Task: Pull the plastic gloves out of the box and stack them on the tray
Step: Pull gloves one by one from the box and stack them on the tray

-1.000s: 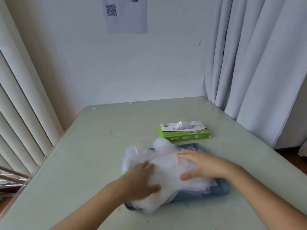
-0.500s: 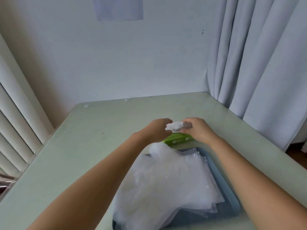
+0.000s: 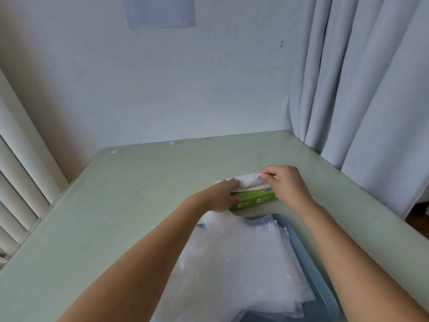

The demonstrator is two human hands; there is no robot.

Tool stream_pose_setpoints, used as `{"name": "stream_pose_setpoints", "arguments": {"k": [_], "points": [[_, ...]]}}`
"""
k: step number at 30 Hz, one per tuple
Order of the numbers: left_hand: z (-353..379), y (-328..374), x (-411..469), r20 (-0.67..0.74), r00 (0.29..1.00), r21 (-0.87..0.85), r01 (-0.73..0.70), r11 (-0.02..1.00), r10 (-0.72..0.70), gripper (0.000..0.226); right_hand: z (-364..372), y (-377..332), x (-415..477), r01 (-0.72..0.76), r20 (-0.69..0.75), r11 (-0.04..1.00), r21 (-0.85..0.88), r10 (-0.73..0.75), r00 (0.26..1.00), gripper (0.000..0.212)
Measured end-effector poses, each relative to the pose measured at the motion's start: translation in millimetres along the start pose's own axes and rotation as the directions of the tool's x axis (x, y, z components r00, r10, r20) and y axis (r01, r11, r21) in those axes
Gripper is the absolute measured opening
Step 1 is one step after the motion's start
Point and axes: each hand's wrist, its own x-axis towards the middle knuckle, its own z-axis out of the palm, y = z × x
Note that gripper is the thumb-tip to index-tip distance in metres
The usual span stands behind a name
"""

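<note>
Your right hand [image 3: 286, 185] pinches a glove [image 3: 249, 180] at the box [image 3: 255, 200] opening, and your left hand [image 3: 221, 196] grips the box's left end.
The box sits on the pale green table [image 3: 111, 205], just beyond the blue tray [image 3: 301, 242] holding the stacked gloves [image 3: 243, 263]. There is a curtain [image 3: 371, 89] on the right and blinds [image 3: 16, 187] on the left. The paper [image 3: 160, 11] on the wall and the tray's near end are cut off.

Pale green surface [image 3: 116, 217]. Green box [image 3: 253, 201] lies on it, between left hand [image 3: 220, 196] and right hand [image 3: 286, 187]; blue tray [image 3: 296, 238] just nearer than both.
</note>
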Motion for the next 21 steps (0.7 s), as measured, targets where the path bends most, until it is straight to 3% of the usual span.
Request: {"name": "stream_pose_setpoints", "arguments": {"k": [4,7,9,12,15,16,18,20,21], "points": [[1,-2,1,0.001,1.000,-0.034,0.008,0.999,-0.008,0.054,-14,-20,2,0.125,-0.132,0.990,-0.068,-0.133,0.982,0.011],[3,-4,4,-0.011,1.000,-0.069,0.000,0.998,-0.001,0.055,-37,-49,1,0.273,-0.338,0.961,-0.048,-0.273,0.901,0.011],[3,-6,5,-0.009,1.000,-0.098,0.003,0.995,-0.003,0.056,-56,-69,-5,0.317,-0.455,0.948,-0.005,-0.284,0.844,0.012],[4,-11,7,-0.049,0.999,-0.183,0.007,0.983,-0.016,0.051,-77,-88,-19,0.280,-0.456,0.957,0.075,-0.217,0.863,0.011],[5,-15,1,-0.239,0.971,-0.370,-0.121,0.921,0.031,0.029,-84,-93,-34,0.241,-0.385,0.965,0.109,-0.182,0.905,0.009],[4,-15,-5,-0.275,0.960,-0.526,-0.191,0.829,0.046,0.024,-86,-93,-39,0.223,-0.370,0.970,0.101,-0.172,0.913,0.010],[-1,-9,-21,-0.223,0.972,-0.839,-0.228,0.494,0.069,0.023,-87,-91,-47,0.171,-0.334,0.979,0.112,-0.125,0.934,0.014],[-6,-2,-38,-0.086,0.989,-0.977,-0.108,0.185,0.124,0.030,-92,-89,-54,0.130,-0.288,0.977,0.166,-0.078,0.954,0.015],[-7,0,-46,-0.008,0.986,-0.992,-0.028,0.124,0.165,0.043,-93,-89,-57,0.115,-0.262,0.975,0.190,-0.062,0.963,0.014]]}}
